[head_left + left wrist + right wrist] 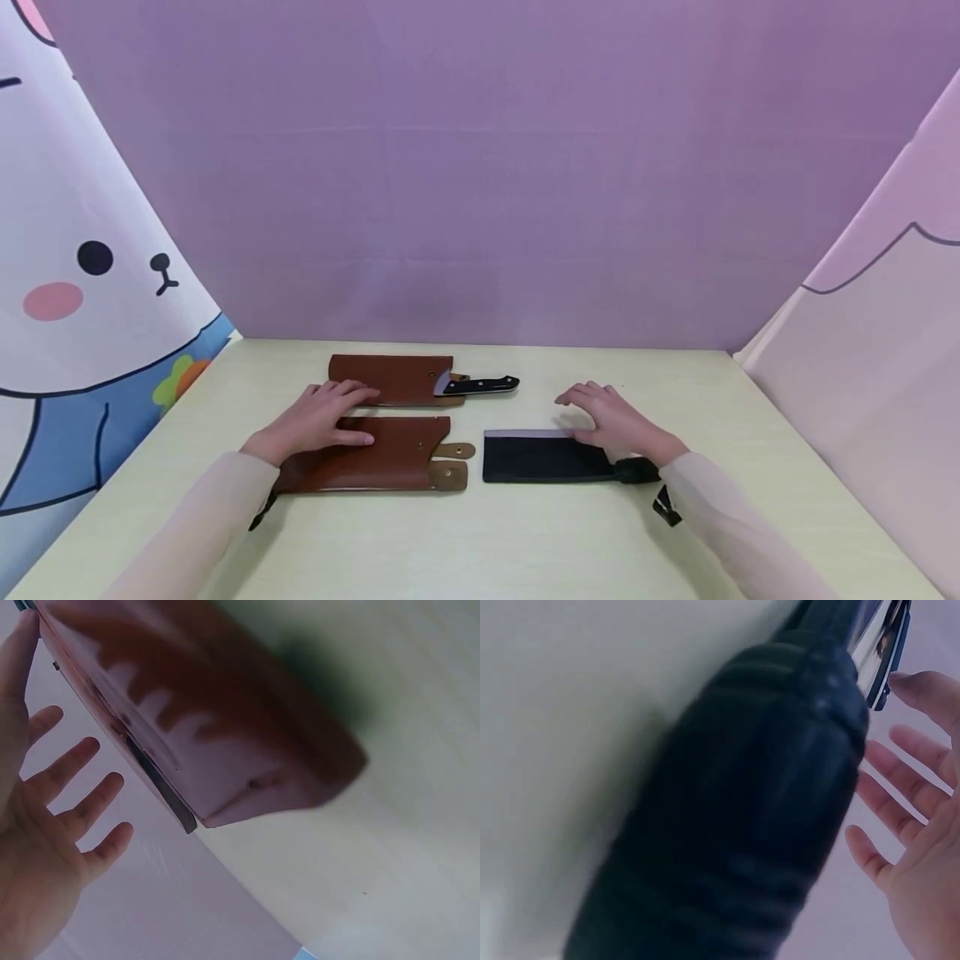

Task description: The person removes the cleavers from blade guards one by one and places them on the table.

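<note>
My left hand [318, 421] is held over the front brown leather sheath [390, 467], fingers spread and nothing in its grasp. The left wrist view shows that hand beside the sheath's glossy side [225, 712]. Behind it lies a second brown sheath [397, 377]. A knife [487, 385] is tucked into this one, its riveted black handle sticking out to the right. On the right, a cleaver [540, 461] with a wide black blade lies flat, handle toward me. My right hand [618, 421] hovers over it with loosely bent, empty fingers; its ribbed black handle [750, 780] looms close in the right wrist view.
Everything rests on a pale wooden table [480, 550]. A purple cloth backdrop [480, 167] stands along its far edge, and printed cartoon panels [90, 350] flank the sides. Two snap straps [453, 451] stick out of the front sheath's right end.
</note>
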